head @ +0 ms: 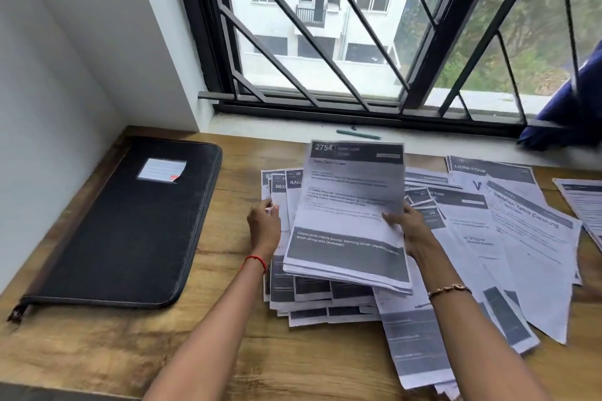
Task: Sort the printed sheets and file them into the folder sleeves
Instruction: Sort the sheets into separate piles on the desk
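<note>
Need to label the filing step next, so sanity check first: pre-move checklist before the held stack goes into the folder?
1. Folder open for filing: not ok. The black folder lies closed on the desk, to the left of the papers.
2. Grip on the lifted stack: ok. The right hand grips its right edge.
3. Left hand free to open the folder: not ok. It pinches a sheet edge of the fanned pile.
4. Sorting finished: not ok. Loose sheets lie spread on the right.
5. Top sheet's category: cannot tell. Only "2754" reads; the rest is blurred.
</note>
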A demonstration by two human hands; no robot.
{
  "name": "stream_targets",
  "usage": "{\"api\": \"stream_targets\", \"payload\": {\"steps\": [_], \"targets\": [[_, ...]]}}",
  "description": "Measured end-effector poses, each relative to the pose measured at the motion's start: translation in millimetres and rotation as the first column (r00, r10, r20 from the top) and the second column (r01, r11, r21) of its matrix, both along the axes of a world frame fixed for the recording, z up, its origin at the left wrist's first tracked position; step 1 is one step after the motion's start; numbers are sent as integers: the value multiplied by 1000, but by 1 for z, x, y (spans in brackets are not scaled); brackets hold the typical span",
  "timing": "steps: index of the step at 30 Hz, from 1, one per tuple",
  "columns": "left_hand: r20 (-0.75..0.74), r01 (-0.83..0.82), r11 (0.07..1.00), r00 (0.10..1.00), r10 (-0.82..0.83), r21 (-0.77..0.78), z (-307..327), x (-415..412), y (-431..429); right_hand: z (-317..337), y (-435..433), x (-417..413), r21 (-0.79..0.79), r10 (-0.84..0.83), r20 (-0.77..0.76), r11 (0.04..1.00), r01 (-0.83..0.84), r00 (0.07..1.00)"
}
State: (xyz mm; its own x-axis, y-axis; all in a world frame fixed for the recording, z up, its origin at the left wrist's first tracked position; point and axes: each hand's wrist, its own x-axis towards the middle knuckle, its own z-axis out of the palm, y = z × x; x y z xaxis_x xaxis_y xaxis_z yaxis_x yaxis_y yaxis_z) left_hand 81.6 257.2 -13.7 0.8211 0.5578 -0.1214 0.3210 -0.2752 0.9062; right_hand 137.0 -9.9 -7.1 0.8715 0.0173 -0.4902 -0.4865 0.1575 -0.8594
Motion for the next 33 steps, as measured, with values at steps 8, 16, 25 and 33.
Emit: {"api": "stream_targets", "payload": {"steps": [8,16,25,33], "targets": [[-113,37,998,993,-32,46,-10,3,13,-13,-28,-1,294,-148,-126,939,180,981],[-156,7,996,988,7,86,-19,11,8,-18,-36,-5,337,-158,-125,922,192,979],[-10,107,988,994,-107,115,-17,14,3,-21,-35,0,321,-208,-92,919,227,974],[8,433,897,900,-435,92,-16,18,11,-24,-29,8,295,-204,-107,928,227,973]]}}
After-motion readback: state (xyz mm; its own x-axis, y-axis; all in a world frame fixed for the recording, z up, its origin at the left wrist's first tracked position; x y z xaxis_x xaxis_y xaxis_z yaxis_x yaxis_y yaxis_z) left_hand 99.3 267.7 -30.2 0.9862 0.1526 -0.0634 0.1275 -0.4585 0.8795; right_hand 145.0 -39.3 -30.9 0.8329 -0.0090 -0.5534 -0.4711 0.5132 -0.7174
